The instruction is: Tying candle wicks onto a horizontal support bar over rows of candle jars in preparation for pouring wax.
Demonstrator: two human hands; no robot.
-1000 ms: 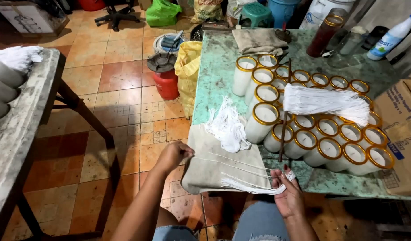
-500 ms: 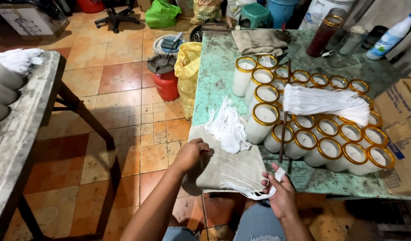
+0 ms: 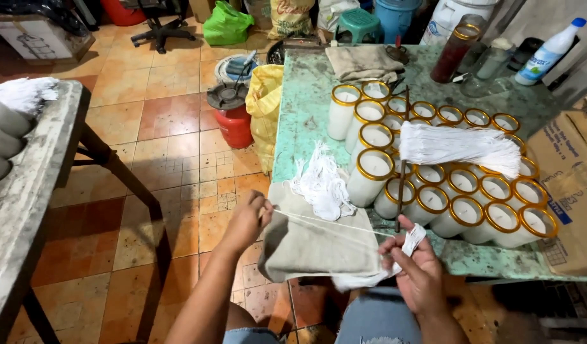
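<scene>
A single white string (image 3: 331, 224) is pinched between thumb and fingertips of the left hand (image 3: 247, 220) and drawn taut across to the right hand (image 3: 417, 271), whose grip is closed on a small bunch of white strands (image 3: 411, 242) (their loose ends trail down past the palm). The string is stretched just above a grey cloth (image 3: 312, 245) that is draped over the near edge of the green bench (image 3: 306, 114). A tangled heap of cut string (image 3: 322, 188) is seen lying at the far edge of that cloth, beside the nearest gold-rimmed glass jars of white wax (image 3: 472, 197). A thick bundle of white wicks (image 3: 459, 145) is laid across the jar tops, and a thin dark rod (image 3: 401, 188) is propped among them.

For a clean separation, the strand is judged best kept straight and evenly tensioned, with the bunch held firmly so that only one strand is pulled free. A slack pull could be expected to snag neighbouring strands.
</scene>
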